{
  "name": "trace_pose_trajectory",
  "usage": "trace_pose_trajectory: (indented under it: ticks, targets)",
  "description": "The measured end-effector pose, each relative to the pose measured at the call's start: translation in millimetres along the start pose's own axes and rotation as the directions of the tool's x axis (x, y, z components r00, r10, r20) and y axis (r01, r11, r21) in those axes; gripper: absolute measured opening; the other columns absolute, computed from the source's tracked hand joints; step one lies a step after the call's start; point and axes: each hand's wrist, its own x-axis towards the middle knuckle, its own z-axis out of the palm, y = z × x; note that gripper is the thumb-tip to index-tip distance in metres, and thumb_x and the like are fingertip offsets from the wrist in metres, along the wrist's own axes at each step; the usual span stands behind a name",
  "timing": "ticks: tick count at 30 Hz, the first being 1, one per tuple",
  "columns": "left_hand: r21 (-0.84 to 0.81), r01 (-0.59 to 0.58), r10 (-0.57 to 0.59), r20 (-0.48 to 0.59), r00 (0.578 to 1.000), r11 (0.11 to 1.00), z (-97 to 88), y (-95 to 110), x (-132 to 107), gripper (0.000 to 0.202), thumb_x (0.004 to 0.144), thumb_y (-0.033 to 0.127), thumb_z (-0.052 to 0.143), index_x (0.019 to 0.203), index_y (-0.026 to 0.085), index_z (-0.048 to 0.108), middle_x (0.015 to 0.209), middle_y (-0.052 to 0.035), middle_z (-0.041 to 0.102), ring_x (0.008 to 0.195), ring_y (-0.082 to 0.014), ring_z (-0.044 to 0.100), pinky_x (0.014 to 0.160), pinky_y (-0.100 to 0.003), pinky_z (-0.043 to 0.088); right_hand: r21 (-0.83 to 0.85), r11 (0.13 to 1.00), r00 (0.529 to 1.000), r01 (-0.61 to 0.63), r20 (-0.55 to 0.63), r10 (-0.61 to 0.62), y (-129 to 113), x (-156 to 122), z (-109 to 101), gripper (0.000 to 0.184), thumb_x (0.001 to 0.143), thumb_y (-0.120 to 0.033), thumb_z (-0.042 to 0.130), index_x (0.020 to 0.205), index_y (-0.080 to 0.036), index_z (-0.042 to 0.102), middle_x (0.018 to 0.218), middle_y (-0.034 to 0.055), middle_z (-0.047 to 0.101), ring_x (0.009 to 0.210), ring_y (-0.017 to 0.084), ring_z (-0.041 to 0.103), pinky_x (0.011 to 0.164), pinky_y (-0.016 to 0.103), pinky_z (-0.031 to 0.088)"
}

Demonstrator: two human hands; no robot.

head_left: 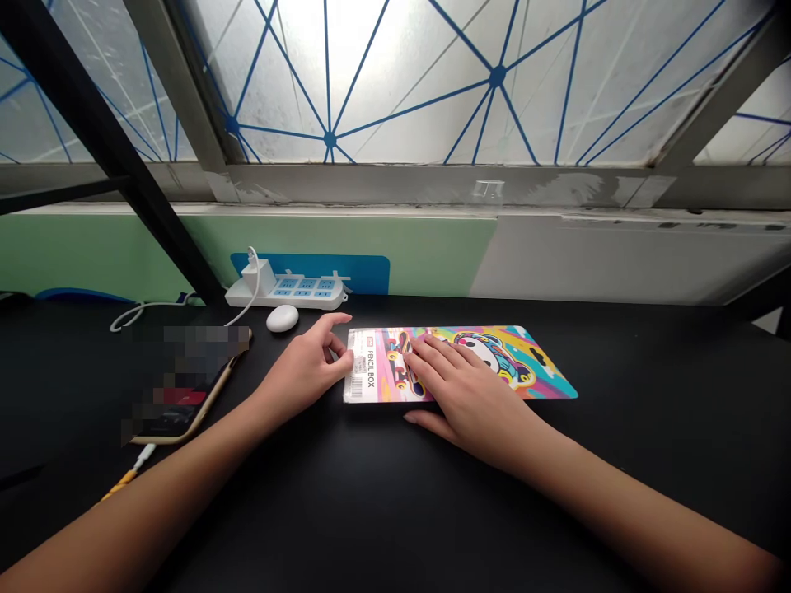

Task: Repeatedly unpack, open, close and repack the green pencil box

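A flat, brightly coloured pencil box (494, 356) lies on the black desk (648, 478), with a cartoon print and a white paper label (371, 366) reading "PENCIL BOX" at its left end. My right hand (470, 401) lies across the box's left half, fingers flat on top and thumb low by the front edge. My left hand (306, 368) comes in from the left, its fingertips touching the label end while the thumb stands raised above the box's corner.
Left of my hand, a smartphone (185, 395) with a gold rim lies on the desk, partly blurred, with a yellow cable at its base. Behind are a white oval case (283, 318) and a white power strip (287, 290) with a plugged-in charger. A window lies beyond.
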Motion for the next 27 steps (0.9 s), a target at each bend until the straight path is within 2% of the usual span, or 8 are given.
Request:
trace_pose_trajectory:
  ticks: [7,17,22,27]
  targets:
    - [0.02,0.0,0.0,-0.013,1.0,1.0,-1.1,1.7,-0.7,0.055,0.088,0.033,0.062,0.14,0.024,0.05,0.088,0.0005,0.072,0.069,-0.0167,0.064,0.062,-0.027,0.047,-0.004,1.0,1.0,-0.002,0.007,0.002,-1.5,1.9,-0.1,0.068,0.093,-0.047,0.067,0.147,-0.009,0.051,0.152,0.0222,0.054,0.14,0.043,0.05,0.108,0.061,0.047]
    - [0.029,0.034,-0.033,-0.009,0.999,0.999,-3.1,2.9,-1.6,0.06,0.085,0.03,0.063,0.143,0.025,0.047,0.089,0.0014,0.072,0.073,-0.0188,0.067,0.065,-0.028,0.048,0.001,1.0,1.0,0.001,0.017,-0.001,-1.2,1.4,-1.9,0.067,0.095,-0.05,0.064,0.148,-0.011,0.051,0.15,0.0198,0.057,0.14,0.042,0.05,0.108,0.061,0.047]
    - [0.067,0.029,-0.027,-0.023,0.999,0.997,-4.1,4.5,-3.1,0.064,0.083,0.03,0.064,0.144,0.026,0.045,0.087,0.0018,0.073,0.07,-0.0186,0.068,0.063,-0.028,0.047,0.038,0.999,0.999,-0.006,0.038,0.004,1.0,2.3,-7.7,0.069,0.094,-0.057,0.064,0.149,-0.016,0.051,0.15,0.0166,0.058,0.14,0.04,0.05,0.107,0.059,0.048]
    - [0.04,0.043,-0.042,-0.02,0.999,0.998,-4.5,5.6,-3.4,0.066,0.083,0.031,0.065,0.145,0.026,0.044,0.088,0.0018,0.074,0.061,-0.0165,0.067,0.059,-0.027,0.047,0.061,0.998,0.997,-0.013,0.081,0.009,4.4,-0.2,-10.3,0.078,0.092,-0.064,0.062,0.153,-0.017,0.047,0.157,0.0162,0.051,0.144,0.04,0.045,0.109,0.06,0.046]
